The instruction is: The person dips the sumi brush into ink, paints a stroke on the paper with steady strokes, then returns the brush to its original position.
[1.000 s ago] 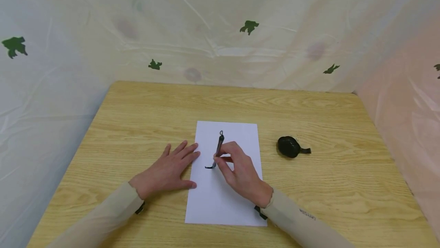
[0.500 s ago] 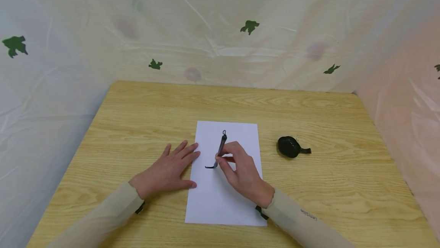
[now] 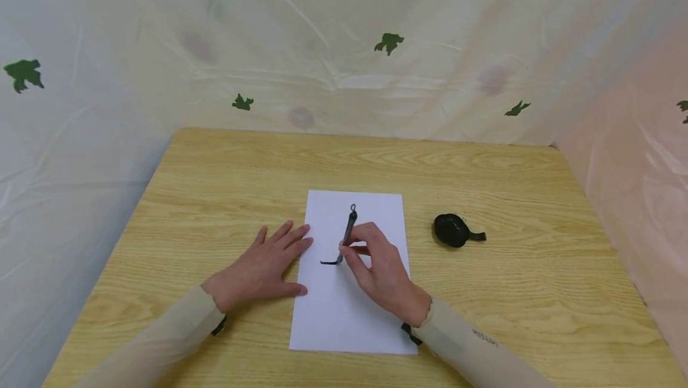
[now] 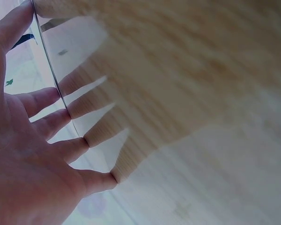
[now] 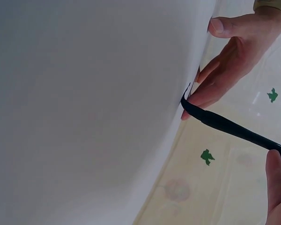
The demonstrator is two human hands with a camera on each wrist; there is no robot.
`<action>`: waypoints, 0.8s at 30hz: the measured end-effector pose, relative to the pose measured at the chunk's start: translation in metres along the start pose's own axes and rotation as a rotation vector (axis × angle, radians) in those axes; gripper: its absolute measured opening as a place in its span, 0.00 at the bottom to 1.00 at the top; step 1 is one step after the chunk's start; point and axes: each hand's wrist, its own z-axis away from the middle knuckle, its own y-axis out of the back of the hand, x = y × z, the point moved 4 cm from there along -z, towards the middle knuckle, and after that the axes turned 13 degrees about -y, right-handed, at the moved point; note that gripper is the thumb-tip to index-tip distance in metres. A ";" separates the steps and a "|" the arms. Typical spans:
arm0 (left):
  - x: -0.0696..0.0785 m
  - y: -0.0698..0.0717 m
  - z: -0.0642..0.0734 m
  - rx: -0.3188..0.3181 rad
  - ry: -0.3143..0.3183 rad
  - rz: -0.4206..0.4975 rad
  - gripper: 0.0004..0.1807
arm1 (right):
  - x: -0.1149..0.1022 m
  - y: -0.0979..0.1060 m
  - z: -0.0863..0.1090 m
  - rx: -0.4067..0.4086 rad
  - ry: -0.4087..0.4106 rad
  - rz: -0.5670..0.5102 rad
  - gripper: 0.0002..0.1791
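A sheet of white paper lies on the wooden table. My right hand pinches a dark ink brush between thumb and fingers, its looped end up. The brush leans a little, and its bent bristle tip meets the paper. From the tip a short black stroke runs leftward. My left hand lies flat, fingers spread, with fingertips and thumb on the paper's left edge. In the left wrist view the fingers are straight, touching the surface.
Right of the paper stands a small, glossy black dish with a short handle. The wooden table is bordered by pale sheeting with green leaf-like shapes at the back and sides.
My right hand and the brush have shifted slightly right, and the black stroke has grown longer to the right. The left hand has stayed in place.
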 end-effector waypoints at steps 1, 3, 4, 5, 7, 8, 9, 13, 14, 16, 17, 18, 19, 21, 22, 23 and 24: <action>0.000 0.000 0.000 -0.006 0.005 0.000 0.51 | 0.000 0.000 0.000 0.001 -0.002 0.001 0.19; 0.000 0.000 0.000 -0.009 0.006 0.000 0.51 | 0.000 0.001 0.001 0.002 -0.005 0.002 0.20; 0.000 0.000 0.000 -0.007 0.004 -0.002 0.51 | 0.000 0.001 0.001 0.002 -0.005 0.002 0.20; 0.000 0.000 0.000 -0.009 0.006 0.000 0.51 | 0.000 0.001 0.001 0.002 -0.006 0.003 0.19; 0.001 0.000 0.000 -0.010 0.006 0.000 0.51 | 0.000 0.002 0.002 0.003 -0.007 0.005 0.20; 0.001 0.000 0.000 -0.008 0.004 -0.002 0.51 | 0.001 0.002 0.002 0.003 -0.006 0.005 0.20; 0.001 0.000 -0.001 -0.007 0.002 -0.003 0.51 | 0.001 0.003 0.002 0.004 -0.007 0.006 0.20; 0.001 0.000 0.000 -0.011 0.004 -0.005 0.51 | 0.001 0.004 0.003 0.006 -0.007 0.009 0.22; 0.001 0.000 0.000 -0.011 0.003 -0.005 0.51 | 0.001 0.004 0.003 0.007 -0.008 0.010 0.22; 0.001 -0.001 0.000 -0.012 0.005 -0.005 0.51 | 0.001 0.005 0.003 0.010 -0.010 0.013 0.21; 0.001 -0.001 0.000 -0.010 0.004 -0.006 0.51 | 0.001 0.005 0.003 0.012 -0.011 0.015 0.21; 0.001 -0.001 0.000 -0.007 0.002 -0.006 0.50 | 0.001 0.006 0.003 0.014 -0.011 0.017 0.20; 0.001 -0.001 0.000 -0.008 0.002 -0.007 0.51 | 0.000 0.006 0.003 0.017 -0.011 0.018 0.19; 0.000 -0.001 0.000 -0.011 0.003 -0.008 0.51 | 0.000 0.007 0.003 0.022 -0.012 0.022 0.19; 0.000 -0.001 0.000 -0.011 0.003 -0.007 0.51 | 0.000 0.007 0.003 0.024 -0.012 0.023 0.19; 0.000 -0.001 0.000 -0.010 0.002 -0.007 0.51 | 0.000 0.008 0.003 0.025 -0.012 0.024 0.20; 0.000 -0.001 0.000 -0.010 0.002 -0.007 0.51 | 0.000 0.008 0.003 0.026 -0.012 0.024 0.20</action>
